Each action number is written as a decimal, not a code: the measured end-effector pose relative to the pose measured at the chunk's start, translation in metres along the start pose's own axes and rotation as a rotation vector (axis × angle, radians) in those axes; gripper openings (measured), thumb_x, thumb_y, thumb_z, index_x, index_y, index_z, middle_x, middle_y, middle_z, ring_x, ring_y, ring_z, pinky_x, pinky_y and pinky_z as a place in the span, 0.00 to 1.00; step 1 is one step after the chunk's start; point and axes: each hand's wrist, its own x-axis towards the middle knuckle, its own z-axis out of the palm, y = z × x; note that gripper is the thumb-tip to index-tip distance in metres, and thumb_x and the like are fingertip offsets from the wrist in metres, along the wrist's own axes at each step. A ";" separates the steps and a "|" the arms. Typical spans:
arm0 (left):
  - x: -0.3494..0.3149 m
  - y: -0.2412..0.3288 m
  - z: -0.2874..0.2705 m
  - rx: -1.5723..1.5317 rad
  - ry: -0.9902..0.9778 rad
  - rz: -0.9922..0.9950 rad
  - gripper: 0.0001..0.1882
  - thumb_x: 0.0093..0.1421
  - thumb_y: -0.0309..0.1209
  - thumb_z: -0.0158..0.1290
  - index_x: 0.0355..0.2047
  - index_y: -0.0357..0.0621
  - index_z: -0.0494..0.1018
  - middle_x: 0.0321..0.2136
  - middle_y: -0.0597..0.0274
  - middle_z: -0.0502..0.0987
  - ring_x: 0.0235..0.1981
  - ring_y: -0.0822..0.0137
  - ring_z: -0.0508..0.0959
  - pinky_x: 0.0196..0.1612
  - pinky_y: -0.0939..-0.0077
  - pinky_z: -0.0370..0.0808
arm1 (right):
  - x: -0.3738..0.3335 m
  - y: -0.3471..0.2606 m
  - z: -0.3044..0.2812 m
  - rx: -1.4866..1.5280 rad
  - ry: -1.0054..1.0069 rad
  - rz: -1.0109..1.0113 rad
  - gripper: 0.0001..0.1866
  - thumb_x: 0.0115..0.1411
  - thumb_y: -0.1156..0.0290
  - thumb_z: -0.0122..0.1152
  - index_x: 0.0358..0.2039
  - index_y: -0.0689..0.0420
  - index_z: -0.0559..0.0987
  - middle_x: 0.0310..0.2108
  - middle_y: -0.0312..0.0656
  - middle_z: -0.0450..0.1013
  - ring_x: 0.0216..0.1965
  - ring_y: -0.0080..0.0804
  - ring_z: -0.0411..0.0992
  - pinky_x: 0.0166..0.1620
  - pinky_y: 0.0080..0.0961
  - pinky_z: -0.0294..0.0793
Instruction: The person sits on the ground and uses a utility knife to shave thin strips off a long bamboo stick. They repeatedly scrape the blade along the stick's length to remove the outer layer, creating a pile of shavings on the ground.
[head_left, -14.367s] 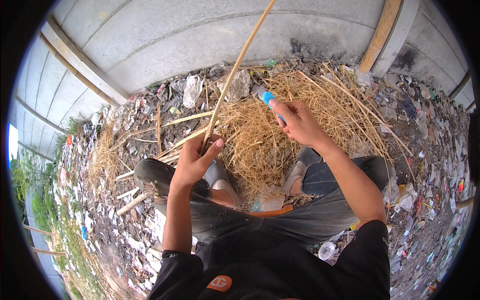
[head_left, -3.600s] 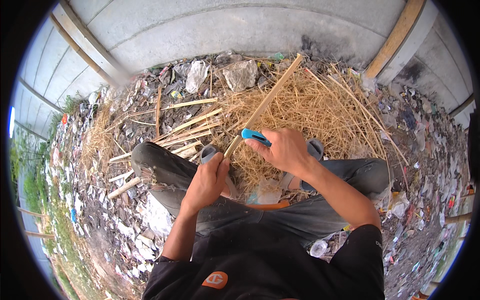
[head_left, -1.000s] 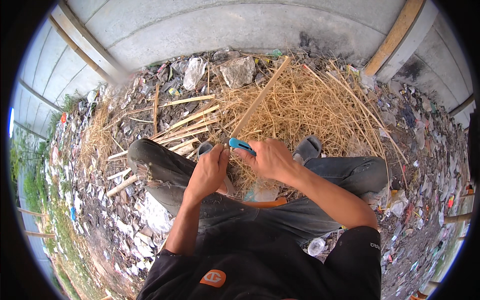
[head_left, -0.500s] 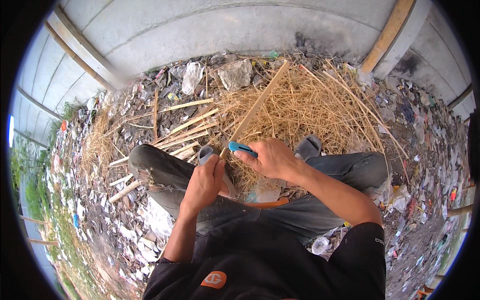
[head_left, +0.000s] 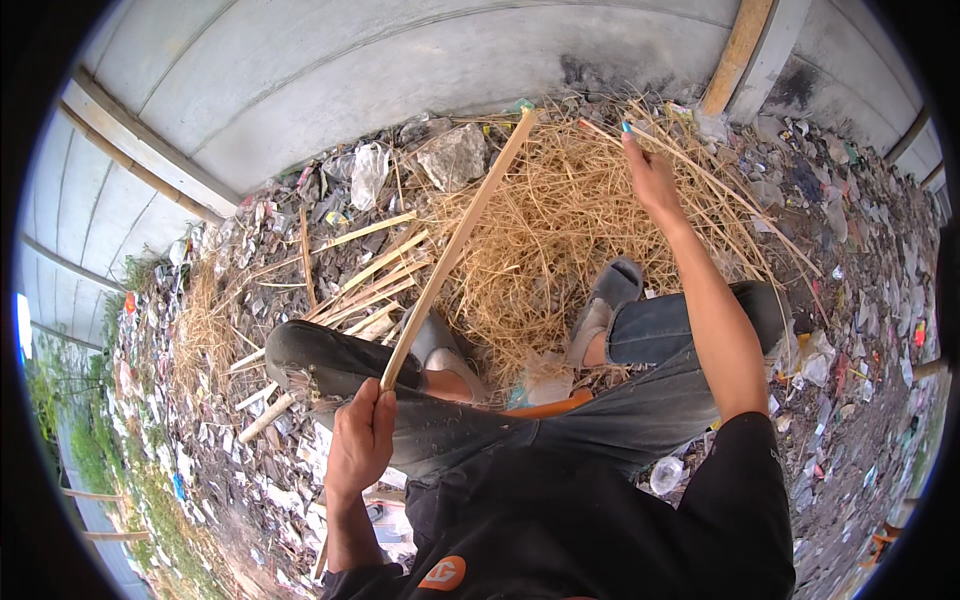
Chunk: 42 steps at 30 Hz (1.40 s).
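My left hand (head_left: 360, 442) is closed around the lower end of a long bamboo strip (head_left: 458, 245), low beside my left knee. The strip slants up and away to the right, its far end near the straw pile. My right hand (head_left: 655, 185) is stretched far forward over the pile, closed on a utility knife (head_left: 627, 128). Only a small blue part of the knife shows beyond the fingers; its blade cannot be made out. Knife and strip are apart.
A heap of thin bamboo shavings (head_left: 560, 210) lies before my feet. Several split bamboo pieces (head_left: 375, 265) lie to its left. Behind stand a stone (head_left: 452, 157) and a concrete wall (head_left: 420, 70). An orange object (head_left: 550, 406) lies between my legs. Litter covers the surrounding ground.
My right hand has swept forward and right with the utility knife, away from the strip. My left hand has drawn the bamboo strip back toward me and down to the left.
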 end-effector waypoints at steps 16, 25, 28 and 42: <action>0.021 -0.001 0.043 0.007 -0.011 0.143 0.06 0.70 0.27 0.52 0.37 0.35 0.71 0.19 0.42 0.71 0.21 0.40 0.72 0.26 0.59 0.68 | -0.094 -0.101 0.042 0.667 -0.372 0.007 0.19 0.69 0.54 0.64 0.31 0.57 0.79 0.13 0.22 0.56 0.13 0.11 0.53 0.16 0.20 0.47; 0.046 0.027 0.058 -0.074 0.024 0.089 0.11 0.71 0.33 0.53 0.41 0.35 0.74 0.21 0.44 0.77 0.23 0.45 0.80 0.28 0.62 0.72 | -0.144 -0.100 0.063 0.162 -0.550 -0.299 0.27 0.70 0.44 0.58 0.28 0.57 0.79 0.14 0.32 0.66 0.18 0.24 0.66 0.24 0.30 0.64; 0.056 0.025 0.064 -0.021 0.049 0.065 0.12 0.71 0.34 0.52 0.37 0.36 0.73 0.20 0.45 0.77 0.24 0.43 0.81 0.28 0.59 0.73 | -0.163 -0.100 0.067 0.105 -0.598 -0.420 0.30 0.71 0.41 0.54 0.29 0.59 0.79 0.15 0.42 0.70 0.17 0.37 0.71 0.24 0.37 0.66; 0.071 0.006 0.083 0.145 0.159 0.101 0.11 0.70 0.35 0.51 0.36 0.39 0.73 0.25 0.39 0.78 0.30 0.36 0.79 0.33 0.46 0.74 | -0.200 -0.093 0.086 -0.274 -0.653 -0.639 0.34 0.71 0.40 0.50 0.25 0.61 0.79 0.13 0.53 0.71 0.17 0.54 0.75 0.23 0.46 0.72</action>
